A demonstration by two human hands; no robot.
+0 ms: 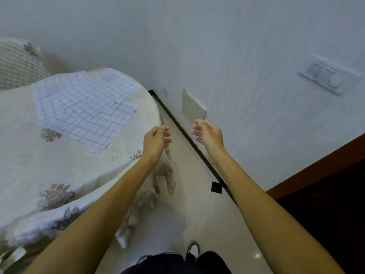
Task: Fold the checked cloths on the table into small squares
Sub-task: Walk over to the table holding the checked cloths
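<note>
White checked cloths (83, 104) with thin dark grid lines lie spread flat and overlapping on the round table (29, 155) at the upper left. My left hand (157, 140) hovers past the table's right edge, to the right of the cloths, with its fingers loosely curled and nothing in it. My right hand (207, 133) is further right, over the floor near the wall, its fingers relaxed and also holding nothing. Neither hand touches a cloth.
The table wears a cream floral tablecloth (55, 192) that hangs over its edge. A patterned chair back (17, 64) stands at the far left. The white wall carries a small panel (194, 105) and a switch plate (325, 76). A dark wooden door (325, 194) is at right.
</note>
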